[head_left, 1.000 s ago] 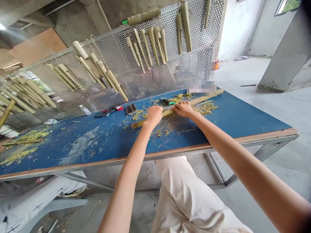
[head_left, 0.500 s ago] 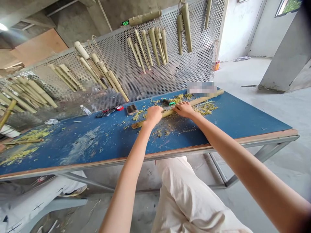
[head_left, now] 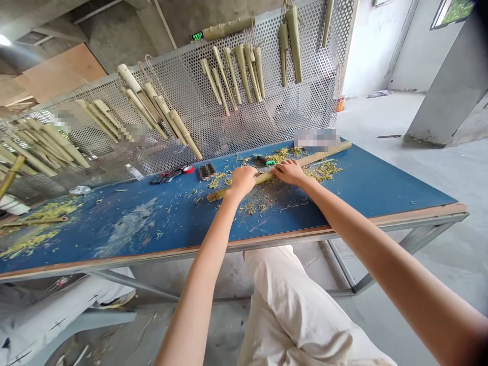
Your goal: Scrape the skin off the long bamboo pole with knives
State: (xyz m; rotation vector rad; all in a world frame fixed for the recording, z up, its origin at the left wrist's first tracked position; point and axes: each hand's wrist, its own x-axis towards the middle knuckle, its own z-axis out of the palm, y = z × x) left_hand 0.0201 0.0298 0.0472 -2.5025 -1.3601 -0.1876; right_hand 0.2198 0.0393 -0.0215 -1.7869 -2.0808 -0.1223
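Note:
A long bamboo piece (head_left: 324, 153) lies slantwise across the blue workbench, its near end to the left and its far end at the back right. My left hand (head_left: 243, 181) is closed in a fist over its left half. A thin edge of something shows at that fist, but the fingers hide what it is. Just to the right, my right hand (head_left: 288, 171) rests on top of the bamboo with its fingers curled over it. Yellow-green shavings (head_left: 326, 171) are scattered around the piece. Behind it lies a tool with a green and black handle (head_left: 266, 161).
The blue workbench (head_left: 389, 178) also carries a red tape roll (head_left: 188, 169), dark tools (head_left: 168, 175), a small bottle (head_left: 134, 172) and another bamboo stick (head_left: 38, 221). Bamboo pieces hang on the perforated metal panel (head_left: 213, 132) behind. At lower left, another person's pale-clad leg (head_left: 49, 310) shows.
My left fist has shifted very slightly to the right along the bamboo. My right hand keeps its place.

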